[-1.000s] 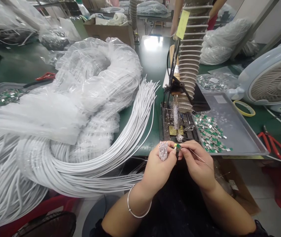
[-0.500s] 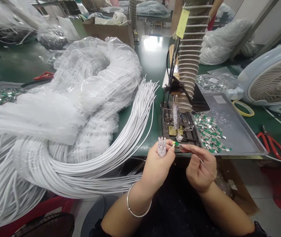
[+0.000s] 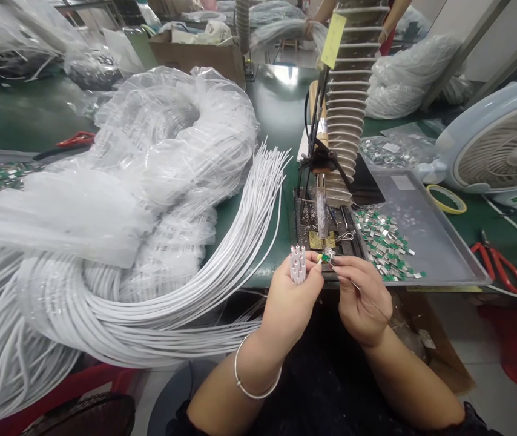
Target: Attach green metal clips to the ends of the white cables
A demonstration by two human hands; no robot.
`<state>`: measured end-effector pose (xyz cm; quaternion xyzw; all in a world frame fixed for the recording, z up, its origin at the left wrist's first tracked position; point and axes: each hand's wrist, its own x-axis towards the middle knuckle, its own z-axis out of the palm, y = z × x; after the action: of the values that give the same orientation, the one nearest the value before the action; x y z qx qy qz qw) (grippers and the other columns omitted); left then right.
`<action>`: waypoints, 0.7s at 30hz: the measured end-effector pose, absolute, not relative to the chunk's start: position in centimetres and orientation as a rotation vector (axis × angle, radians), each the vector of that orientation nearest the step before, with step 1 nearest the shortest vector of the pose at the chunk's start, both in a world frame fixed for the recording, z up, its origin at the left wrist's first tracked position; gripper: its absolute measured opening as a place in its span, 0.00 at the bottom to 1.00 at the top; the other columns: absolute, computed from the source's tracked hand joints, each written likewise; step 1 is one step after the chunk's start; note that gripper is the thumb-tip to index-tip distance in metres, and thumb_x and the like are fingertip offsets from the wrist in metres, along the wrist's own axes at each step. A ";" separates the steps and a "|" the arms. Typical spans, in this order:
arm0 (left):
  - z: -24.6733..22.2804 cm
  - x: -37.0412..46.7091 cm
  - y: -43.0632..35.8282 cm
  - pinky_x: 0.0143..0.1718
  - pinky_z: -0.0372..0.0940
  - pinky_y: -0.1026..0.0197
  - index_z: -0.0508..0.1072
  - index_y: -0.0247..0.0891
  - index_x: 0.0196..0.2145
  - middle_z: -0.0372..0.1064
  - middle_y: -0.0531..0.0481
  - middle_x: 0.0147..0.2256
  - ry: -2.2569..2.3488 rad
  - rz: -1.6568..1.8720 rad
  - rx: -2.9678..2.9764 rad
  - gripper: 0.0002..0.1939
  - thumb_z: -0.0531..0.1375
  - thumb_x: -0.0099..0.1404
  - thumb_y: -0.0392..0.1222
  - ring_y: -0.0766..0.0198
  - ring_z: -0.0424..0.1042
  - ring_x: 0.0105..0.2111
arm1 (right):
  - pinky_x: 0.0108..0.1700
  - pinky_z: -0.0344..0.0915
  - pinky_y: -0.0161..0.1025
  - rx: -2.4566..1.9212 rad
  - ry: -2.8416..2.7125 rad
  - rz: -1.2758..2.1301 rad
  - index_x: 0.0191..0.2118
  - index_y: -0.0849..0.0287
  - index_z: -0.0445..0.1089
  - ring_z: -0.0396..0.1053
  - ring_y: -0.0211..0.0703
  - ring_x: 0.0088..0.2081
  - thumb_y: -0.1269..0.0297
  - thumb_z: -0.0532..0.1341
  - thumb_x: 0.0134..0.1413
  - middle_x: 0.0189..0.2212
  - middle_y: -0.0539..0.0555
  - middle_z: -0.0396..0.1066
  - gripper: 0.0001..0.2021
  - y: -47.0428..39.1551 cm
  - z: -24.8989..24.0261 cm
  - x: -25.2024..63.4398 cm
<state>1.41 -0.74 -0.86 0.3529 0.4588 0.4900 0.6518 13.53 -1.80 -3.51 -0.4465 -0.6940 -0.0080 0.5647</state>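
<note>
Head view: The left hand [image 3: 291, 298] clamps its grip on a bundle of white cables [image 3: 297, 266], a small green board [image 3: 326, 258] at its fingertips near a soldering iron [image 3: 321, 212], while the right hand [image 3: 364, 301] has its grip pinched on a thin wire [image 3: 379, 310].

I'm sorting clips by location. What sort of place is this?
Probably an electronics assembly workshop, judging by the mounted soldering iron, the small green circuit boards in the gray tray and the thick bundle of white cables.
</note>
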 end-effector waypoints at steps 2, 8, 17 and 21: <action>-0.9 1.5 -0.6 0.18 0.49 0.71 0.67 0.35 0.32 0.56 0.59 0.23 1.036 1.119 0.796 0.02 0.57 0.59 0.36 0.78 0.49 0.16 | 0.38 0.73 0.43 -1.047 -1.637 -0.024 0.40 0.55 0.69 0.73 0.43 0.38 0.76 0.56 0.55 0.36 0.55 0.73 0.11 -1.6 -3.5 13.5; -0.7 1.6 -0.6 0.18 0.50 0.71 0.67 0.36 0.31 0.56 0.59 0.23 1.028 1.129 0.779 0.01 0.57 0.59 0.35 0.78 0.49 0.16 | 0.38 0.73 0.43 -1.043 -1.645 -0.032 0.40 0.55 0.69 0.72 0.43 0.38 0.77 0.56 0.54 0.36 0.55 0.71 0.11 -1.2 -3.5 13.3; -0.8 1.6 -0.3 0.19 0.51 0.70 0.68 0.36 0.31 0.60 0.58 0.25 1.008 1.160 0.774 0.01 0.58 0.59 0.36 0.79 0.49 0.16 | 0.37 0.72 0.44 -1.053 -1.648 -0.057 0.40 0.55 0.69 0.71 0.44 0.38 0.75 0.56 0.55 0.36 0.56 0.71 0.10 -1.0 -3.4 13.3; -0.7 1.6 -0.3 0.19 0.52 0.70 0.68 0.36 0.31 0.60 0.58 0.26 1.007 1.154 0.773 0.02 0.58 0.59 0.37 0.78 0.49 0.16 | 0.37 0.72 0.45 -1.070 -1.653 -0.073 0.40 0.54 0.69 0.71 0.44 0.37 0.75 0.56 0.55 0.35 0.55 0.70 0.10 -0.9 -3.2 13.3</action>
<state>1.64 -0.34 -0.66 0.3409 0.4442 0.5086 0.6541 13.28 -0.92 -3.23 -0.4526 -0.6991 -0.0310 0.5528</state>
